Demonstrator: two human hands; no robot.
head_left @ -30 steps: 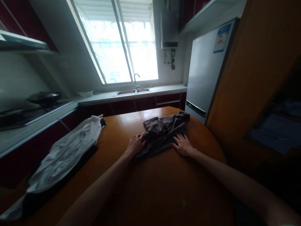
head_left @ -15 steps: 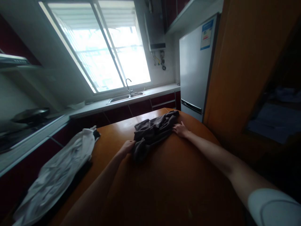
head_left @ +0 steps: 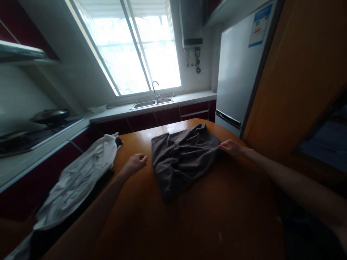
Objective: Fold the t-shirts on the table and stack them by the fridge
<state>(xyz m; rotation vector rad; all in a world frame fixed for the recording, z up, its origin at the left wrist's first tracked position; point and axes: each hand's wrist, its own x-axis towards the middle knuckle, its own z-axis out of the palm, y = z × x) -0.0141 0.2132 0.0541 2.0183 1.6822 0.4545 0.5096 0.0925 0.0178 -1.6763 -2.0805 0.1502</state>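
A wrinkled dark grey garment [head_left: 187, 151] lies spread over the wooden table [head_left: 206, 216]; its exact kind is hard to make out among the folds. On its right side my right hand [head_left: 231, 147] pinches the edge and draws the cloth out. My left hand [head_left: 136, 162] hovers just left of the garment, apart from it. The left fingers are curled in, and no cloth shows between them.
White and black clothing [head_left: 81, 177] lies along the table's left edge. Beyond the table are a counter with a sink [head_left: 151, 103] and a fridge [head_left: 235, 72] at right. A pan [head_left: 50, 115] sits on the stove at left.
The garment went from a bunched strip to a wider, flatter spread. My left hand let go of it and moved left. My right hand shifted right and now grips its edge.
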